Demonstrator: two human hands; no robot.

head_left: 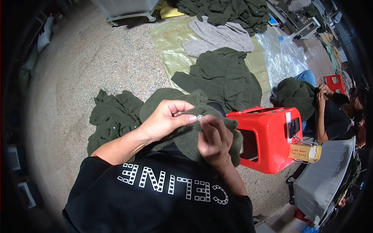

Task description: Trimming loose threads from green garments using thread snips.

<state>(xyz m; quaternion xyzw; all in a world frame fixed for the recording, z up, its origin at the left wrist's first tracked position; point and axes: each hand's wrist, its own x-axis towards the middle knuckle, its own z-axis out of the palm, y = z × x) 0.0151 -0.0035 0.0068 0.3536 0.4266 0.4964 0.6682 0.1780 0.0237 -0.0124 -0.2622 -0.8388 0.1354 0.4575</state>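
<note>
A fuzzy dark green knit garment lies across my lap. On it sits a small round sparkly button, between my two hands. My left hand pinches the knit, its thumb tip touching the button's left side. Curled in close from the right, my right hand has its thumb and fingers pressed together, fingertips at the button's edge. Whatever thin thing those fingers may hold is too small to make out. Part of the garment is hidden beneath my hands.
A red plastic stool stands at my right, bearing a phone and a yellow box. Dark green garments lie left and ahead. A co-worker handles another garment at right. Grey bins stand near.
</note>
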